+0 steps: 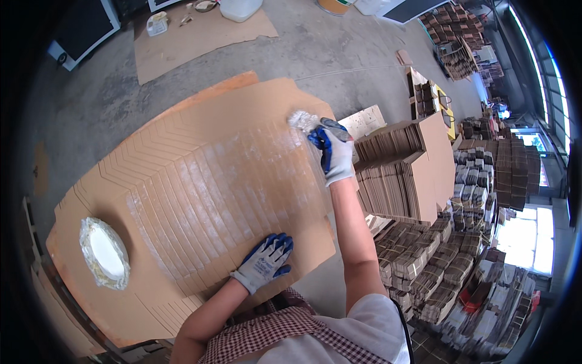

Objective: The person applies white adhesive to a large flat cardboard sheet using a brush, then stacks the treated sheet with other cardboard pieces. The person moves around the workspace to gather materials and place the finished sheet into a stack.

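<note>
Overlapping flat cardboard sheets (236, 103) lie fanned out on the table before me, a strip of each one showing. Whitish wet-looking streaks, perhaps glue, cover the exposed strips. My left hand (265, 262), in a white and blue work glove, lies flat with fingers stretched on the near edge of the sheets. At the far right corner my right hand (334, 145), gloved alike, is closed round a crumpled clear plastic wad (301, 121) that touches the cardboard. A plastic-wrapped bowl (107, 255) of white stuff stands on the cardboard at the left.
Folded cardboard stands in a stack (394, 173) just right of my right arm. Tied cardboard bundles (433, 267) are piled further right. Beyond the table, a cardboard sheet (200, 51) lies on the concrete floor with a whitish plastic jug (240, 8) on it.
</note>
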The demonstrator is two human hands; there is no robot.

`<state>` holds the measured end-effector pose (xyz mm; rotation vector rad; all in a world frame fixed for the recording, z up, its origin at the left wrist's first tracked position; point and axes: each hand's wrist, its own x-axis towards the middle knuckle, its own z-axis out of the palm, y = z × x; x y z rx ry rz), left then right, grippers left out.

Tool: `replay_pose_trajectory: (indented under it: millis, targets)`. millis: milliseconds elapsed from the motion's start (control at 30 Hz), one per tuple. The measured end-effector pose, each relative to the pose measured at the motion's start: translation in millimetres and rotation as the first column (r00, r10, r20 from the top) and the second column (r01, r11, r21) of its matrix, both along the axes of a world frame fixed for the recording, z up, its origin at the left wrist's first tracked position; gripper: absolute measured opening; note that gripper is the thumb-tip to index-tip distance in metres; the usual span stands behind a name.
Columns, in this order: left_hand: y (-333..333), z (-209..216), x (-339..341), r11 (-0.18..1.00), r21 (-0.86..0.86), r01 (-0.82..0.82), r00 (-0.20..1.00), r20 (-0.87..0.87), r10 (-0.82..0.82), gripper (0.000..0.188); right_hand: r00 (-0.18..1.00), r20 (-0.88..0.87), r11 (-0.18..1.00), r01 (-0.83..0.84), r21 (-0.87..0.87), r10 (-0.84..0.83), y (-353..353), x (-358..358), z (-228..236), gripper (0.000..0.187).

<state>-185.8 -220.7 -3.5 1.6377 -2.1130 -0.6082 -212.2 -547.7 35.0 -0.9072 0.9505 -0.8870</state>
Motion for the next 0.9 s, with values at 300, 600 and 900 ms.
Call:
replay_pose_trajectory:
  millis: [300, 600, 900]
  targets:
    - [2.6, -3.9, -2.8, 1.000, -0.010, -0.001, 1.000, 0.015, 0.001, 0.065, 0.721, -0.647, 0.686, -0.339, -0.644, -0.250, 8.0, 43.7, -6.8, 0.030]
    - [5.5, -11.6, -5.6, 1.000, -0.027, -0.017, 1.000, -0.002, 0.016, 0.065, 0.566, -0.773, 0.559, -0.557, -0.614, -0.286, 18.4, 60.7, 8.0, 0.031]
    - [3.8, -7.9, -2.2, 1.000, -0.030, -0.001, 1.000, 0.000, 0.001, 0.066, 0.603, -0.780, 0.690, -0.494, -0.529, -0.166, 5.8, 5.8, 2.2, 0.036]
